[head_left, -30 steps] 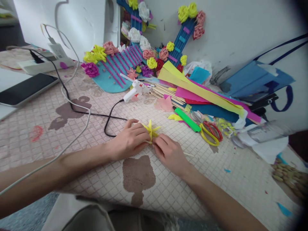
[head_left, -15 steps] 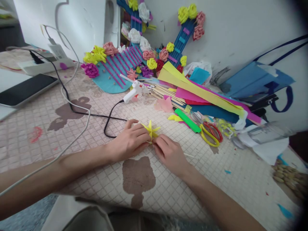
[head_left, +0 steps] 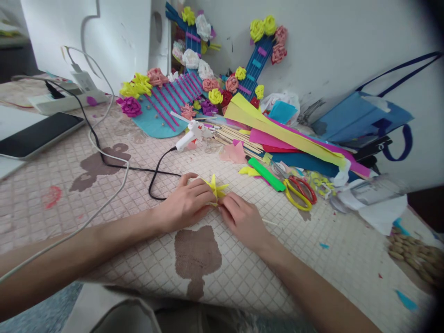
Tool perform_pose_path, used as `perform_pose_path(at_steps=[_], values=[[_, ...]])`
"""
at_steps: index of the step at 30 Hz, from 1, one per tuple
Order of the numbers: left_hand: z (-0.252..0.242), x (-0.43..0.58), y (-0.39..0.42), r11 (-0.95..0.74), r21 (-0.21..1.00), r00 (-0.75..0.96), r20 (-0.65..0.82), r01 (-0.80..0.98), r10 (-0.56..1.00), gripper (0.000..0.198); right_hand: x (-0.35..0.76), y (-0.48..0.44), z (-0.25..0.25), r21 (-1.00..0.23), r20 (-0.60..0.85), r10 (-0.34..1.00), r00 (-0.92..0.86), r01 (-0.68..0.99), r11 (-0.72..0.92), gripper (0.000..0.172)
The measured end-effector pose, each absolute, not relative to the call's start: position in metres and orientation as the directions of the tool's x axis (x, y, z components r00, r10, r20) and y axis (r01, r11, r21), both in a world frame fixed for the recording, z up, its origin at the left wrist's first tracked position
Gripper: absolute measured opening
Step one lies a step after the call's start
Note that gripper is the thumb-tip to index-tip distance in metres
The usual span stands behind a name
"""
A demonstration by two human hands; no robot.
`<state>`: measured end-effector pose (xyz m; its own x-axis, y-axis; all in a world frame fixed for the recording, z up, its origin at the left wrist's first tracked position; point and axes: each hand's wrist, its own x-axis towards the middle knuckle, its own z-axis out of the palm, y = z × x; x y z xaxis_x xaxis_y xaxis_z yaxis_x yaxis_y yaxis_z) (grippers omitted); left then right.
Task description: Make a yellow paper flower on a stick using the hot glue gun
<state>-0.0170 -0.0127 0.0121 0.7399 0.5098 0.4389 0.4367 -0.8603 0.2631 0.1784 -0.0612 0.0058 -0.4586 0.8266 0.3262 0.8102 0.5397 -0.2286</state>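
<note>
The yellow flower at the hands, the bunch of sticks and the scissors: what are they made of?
Yellow flower: probably paper, dull; its petals look thin and pointed.
Sticks: likely wood or bamboo, plain and unpainted, because they're pale tan and straight.
Scissors: handles look like plastic, in bright yellow and red; the greyish blades are probably metal, though I can't see them clearly.

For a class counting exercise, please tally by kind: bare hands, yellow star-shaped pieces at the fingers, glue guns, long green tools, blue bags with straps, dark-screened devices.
Hands: 2 (left hand, right hand)
Yellow star-shaped piece: 1
Glue gun: 1
Green tool: 1
Blue bag: 1
Dark-screened device: 1
Total: 7
</note>
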Motion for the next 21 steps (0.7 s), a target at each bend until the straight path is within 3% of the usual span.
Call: perform_pose_path(at_steps=[10,21], values=[[0.0113,-0.0168,-0.0109,-0.837,0.348,0.735,0.408,0.423,0.541,0.014,0.1781,-0.0594,0.0075,-0.336,0.317,0.854,-0.412,0.793,0.508,0.008],[0.0131,-0.0164,-0.0129,-0.815,0.364,0.719,0.392,0.452,0.574,0.014,0.1778,-0.0571,0.0076,-0.274,0.322,0.836,-0.445,0.801,0.532,0.011]])
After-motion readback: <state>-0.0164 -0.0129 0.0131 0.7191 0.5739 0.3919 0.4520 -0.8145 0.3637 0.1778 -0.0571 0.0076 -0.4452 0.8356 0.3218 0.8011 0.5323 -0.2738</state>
